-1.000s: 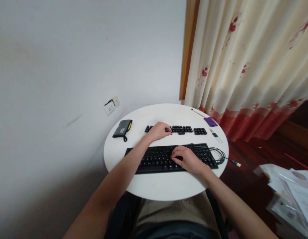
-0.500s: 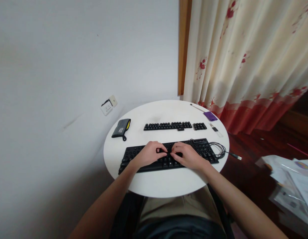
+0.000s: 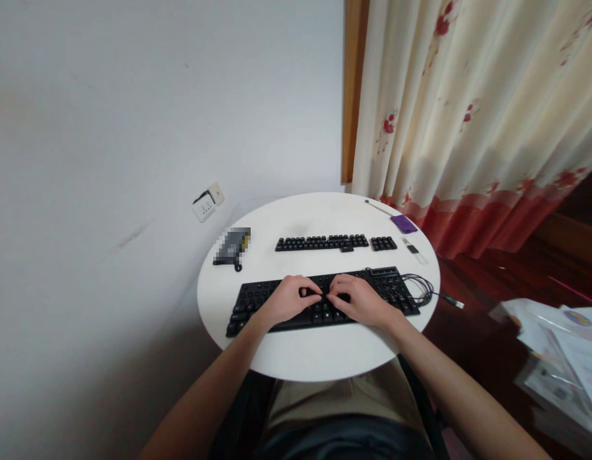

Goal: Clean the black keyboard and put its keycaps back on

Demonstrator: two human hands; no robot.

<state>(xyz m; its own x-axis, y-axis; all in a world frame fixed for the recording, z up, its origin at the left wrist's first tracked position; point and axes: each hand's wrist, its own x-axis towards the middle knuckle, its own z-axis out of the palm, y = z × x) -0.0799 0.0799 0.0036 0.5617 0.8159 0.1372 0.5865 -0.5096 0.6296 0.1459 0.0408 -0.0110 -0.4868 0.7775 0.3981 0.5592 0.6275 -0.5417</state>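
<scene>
A black keyboard lies across the near half of the round white table, some of its keys without caps. My left hand rests over the middle of it, thumb and index finger closed in a pinch. Facing it, my right hand pinches at nearly the same spot, the fingertips of both almost meeting. Whatever small thing is between the fingers is hidden. Behind the keyboard sit rows of loose black keycaps and a smaller block of keycaps.
A dark grey pouch, pixelated, lies at the table's left. The coiled cable hangs over the right edge. At the back right are a purple cloth, a thin brush and a small black-and-clear tool. Plastic-wrapped papers lie at right.
Both hands stay at the same place on the keyboard, with only a very slight shift of the fingers. Nothing else on the table has moved.
</scene>
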